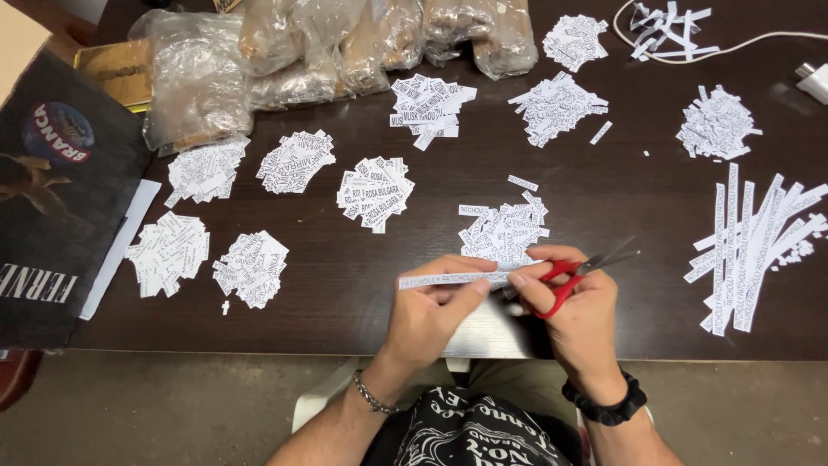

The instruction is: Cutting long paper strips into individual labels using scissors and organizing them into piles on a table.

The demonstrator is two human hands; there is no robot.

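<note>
My left hand point(435, 309) pinches a long white printed paper strip point(448, 280) held level over the near edge of the dark wooden table point(345, 285). My right hand point(573, 304) grips red-handled scissors point(576, 269) whose blades point right and away, slightly apart. The strip's right end meets my right fingers. Just beyond my hands lies a pile of small cut paper labels point(504, 229).
Several more label piles point(375, 192) dot the table. Uncut strips point(755, 242) lie at the right. Clear plastic bags point(293, 52) sit at the back, a dark printed bag point(60, 190) at the left, a white cable and charger point(811, 79) at the far right.
</note>
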